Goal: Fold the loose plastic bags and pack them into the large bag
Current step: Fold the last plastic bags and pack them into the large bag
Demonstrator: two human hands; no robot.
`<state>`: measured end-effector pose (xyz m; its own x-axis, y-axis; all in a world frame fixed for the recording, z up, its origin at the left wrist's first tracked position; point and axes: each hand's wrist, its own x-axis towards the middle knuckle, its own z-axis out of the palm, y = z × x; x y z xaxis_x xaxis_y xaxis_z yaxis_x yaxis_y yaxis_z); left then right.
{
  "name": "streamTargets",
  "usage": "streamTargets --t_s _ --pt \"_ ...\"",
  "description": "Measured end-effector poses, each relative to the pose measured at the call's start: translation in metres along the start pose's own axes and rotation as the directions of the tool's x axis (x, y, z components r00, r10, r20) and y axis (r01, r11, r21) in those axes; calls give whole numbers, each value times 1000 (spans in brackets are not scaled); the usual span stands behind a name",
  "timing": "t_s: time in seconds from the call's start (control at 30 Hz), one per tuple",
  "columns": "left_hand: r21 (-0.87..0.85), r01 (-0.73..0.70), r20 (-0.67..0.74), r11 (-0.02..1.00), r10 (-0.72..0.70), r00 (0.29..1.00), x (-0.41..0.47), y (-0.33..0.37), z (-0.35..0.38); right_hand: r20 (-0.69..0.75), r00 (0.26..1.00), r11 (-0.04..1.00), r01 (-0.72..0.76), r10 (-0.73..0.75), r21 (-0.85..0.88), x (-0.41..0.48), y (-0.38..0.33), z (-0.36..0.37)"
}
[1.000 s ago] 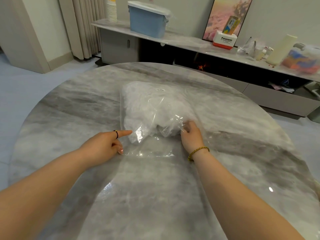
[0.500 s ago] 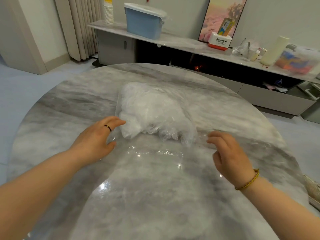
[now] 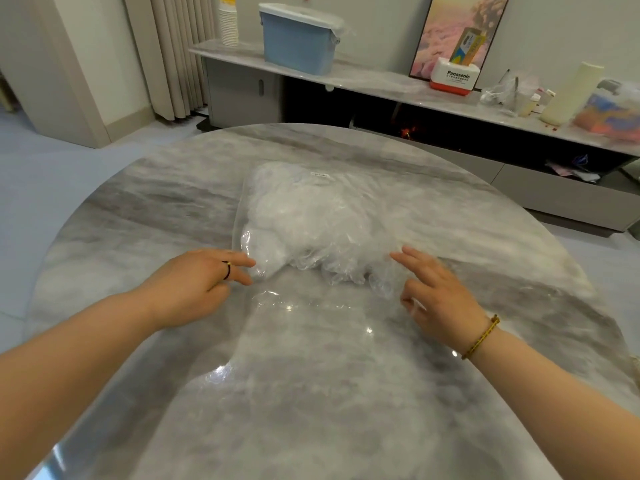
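- Large clear bag [image 3: 311, 299] lies on the round marble desk [image 3: 138, 220] in the middle of the frame. Its far half bulges and its near half lies flat, glossy film spread toward the bottom edge.
- Crumpled plastic bags [image 3: 311, 220] fill that far half – a white, cloudy heap seen through the film. A few wrinkled clear folds spill at the heap's lower right edge.
- A small white label [image 3: 320, 174] sits on top of the bag near its upper end; the print is too small to read.
- Left hand [image 3: 204, 282] comes in from the lower left, palm down, fingers stretched toward the heap's lower left corner. Its fingertips are at the film there, and its grip is wide and holds nothing. A dark ring [image 3: 227, 270] is on one finger.
- Right hand [image 3: 440, 292] reaches in from the lower right, fingers spread and relaxed beside the wrinkled folds – its grip is also wide, closed on nothing. Whether the fingertips touch the plastic I cannot tell. A braided yellow bracelet [image 3: 481, 337] circles the wrist.
- The two hands flank the near edge of the heap, well apart from each other.
- Across the top of the frame runs a low sideboard [image 3: 381, 86]. On it stand a blue lidded bin [image 3: 298, 39], a stack of paper cups [image 3: 228, 24] to its left and a white-and-red Panasonic box [image 3: 453, 77] in front of a framed picture [image 3: 446, 29].
- A pleated curtain [image 3: 166, 53] hangs at the upper left.
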<state>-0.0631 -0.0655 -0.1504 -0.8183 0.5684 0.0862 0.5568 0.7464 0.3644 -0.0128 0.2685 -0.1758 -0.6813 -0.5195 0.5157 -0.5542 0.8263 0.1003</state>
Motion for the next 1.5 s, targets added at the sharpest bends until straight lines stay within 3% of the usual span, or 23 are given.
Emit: streamTargets --t_s 0.07,0.13,0.27,0.4,0.5,0.63,0.8,1.0,1.07,1.17,1.27,1.4,1.5 --pt "65 -98 16 993 97 995 -4 -8 5 -23 1000 999 -10 11 52 -5 3 0" --pt "103 -105 54 989 100 994 -8 -14 9 -46 999 998 -18 20 58 -10 5 -1" --pt "286 -274 -15 918 290 957 -15 -22 8 -78 993 994 79 -84 -71 -21 5 5" --pt "274 -323 -89 906 358 929 -18 -25 13 -76 989 988 123 -130 -89 -20 5 8" --pt "201 -221 -158 954 254 954 -22 -34 15 -37 993 993 111 -112 -36 -21 1 9" --pt "-18 69 -198 997 -71 978 -29 -38 18 -41 999 998 13 -11 62 -35 -2 11" --pt "-47 127 -161 991 -133 978 -31 -37 19 -58 981 969 -170 183 179 -40 -13 10" --pt "-221 279 -193 934 -323 927 -29 -34 26 47 851 767 -493 522 411 -48 -26 10" --pt "-175 186 -229 967 -224 948 -34 -30 26 -53 892 845 -403 448 351 -47 -30 4" --pt "118 -70 -241 991 97 966 -40 -25 20 -111 992 987 -49 66 151 -47 -31 -4" --pt "283 -218 -211 934 283 936 -40 -32 23 -82 982 985 173 -171 21 -51 -31 -1" --pt "283 -340 -130 897 386 913 -37 -26 28 -55 978 979 205 -203 22 -43 -37 4" --pt "250 -354 -69 901 381 922 -37 -17 32 -52 994 988 102 -97 115 -39 -41 3"
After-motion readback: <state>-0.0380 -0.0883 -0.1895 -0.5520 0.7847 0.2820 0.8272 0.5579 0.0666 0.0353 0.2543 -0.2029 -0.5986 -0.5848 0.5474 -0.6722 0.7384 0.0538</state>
